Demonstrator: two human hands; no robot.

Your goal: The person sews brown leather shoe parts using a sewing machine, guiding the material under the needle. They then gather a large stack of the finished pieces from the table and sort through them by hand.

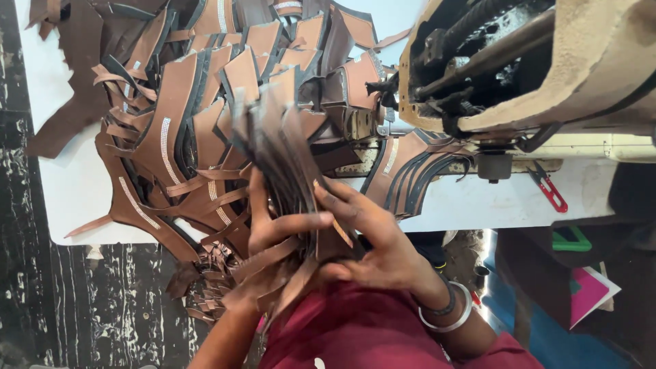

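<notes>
My left hand [277, 229] and my right hand [383, 239] are both closed around a thick bundle of brown leather straps [280, 147], held upright close to my chest. The bundle's top is blurred. My left thumb lies across the straps' lower part, and loose strap ends hang below it. My right wrist carries a silver bangle and a dark band. Just behind the bundle, a big pile of brown leather sandal pieces [178, 123] with pale studded strips covers the white table [75, 184].
A beige sewing machine [547, 61] stands at the upper right with several leather pieces [403, 171] under its head. Red-handled snips [549, 186] lie on the table near it. A green object [572, 240] and pink paper [591, 290] sit at the lower right. Dark marbled floor fills the left.
</notes>
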